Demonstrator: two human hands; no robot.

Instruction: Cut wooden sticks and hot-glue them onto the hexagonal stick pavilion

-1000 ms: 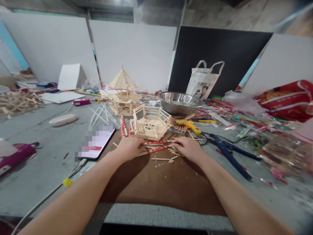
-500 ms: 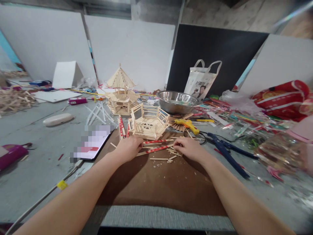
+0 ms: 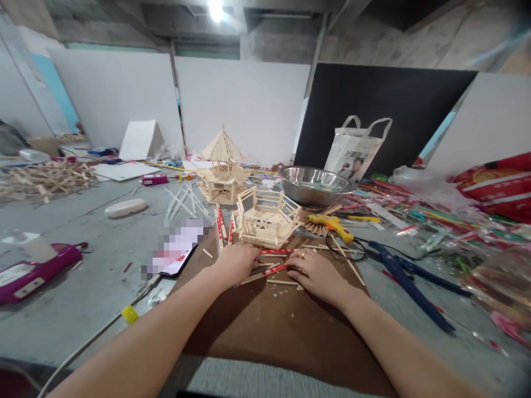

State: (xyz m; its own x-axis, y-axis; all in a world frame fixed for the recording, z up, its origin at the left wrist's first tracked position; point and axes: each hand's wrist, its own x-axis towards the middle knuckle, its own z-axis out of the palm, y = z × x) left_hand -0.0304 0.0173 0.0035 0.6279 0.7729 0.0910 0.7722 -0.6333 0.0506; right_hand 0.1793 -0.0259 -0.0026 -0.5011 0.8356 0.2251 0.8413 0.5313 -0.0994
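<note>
On the brown mat (image 3: pixel 249 326), wooden sticks and red-patterned strips (image 3: pixel 276 269) lie between my two hands. My left hand (image 3: pixel 238 264) is closed at their left ends, fingers curled and pressed together; whatever is in them is hidden. Over the right ends rests my right hand (image 3: pixel 317 272), palm down with its fingers apart, a ring on one finger, touching the sticks. Just beyond the hands stands an open wooden stick frame (image 3: pixel 269 218) with railings. Behind it to the left is a stick pavilion (image 3: pixel 223 171) with a pointed roof.
A phone (image 3: pixel 185 243) lies left of the mat, its cable running toward me. To the right are a yellow glue gun (image 3: pixel 332 225) and blue-handled pliers (image 3: pixel 409 282). A metal bowl (image 3: pixel 315 185) and a white bag (image 3: pixel 354 149) stand behind, near a pile of plastic wrappers (image 3: pixel 435 221).
The view has shifted left and up. My right hand has moved closer to my left, its curled fingers now spread over the sticks. My left hand stays by the left ends.
</note>
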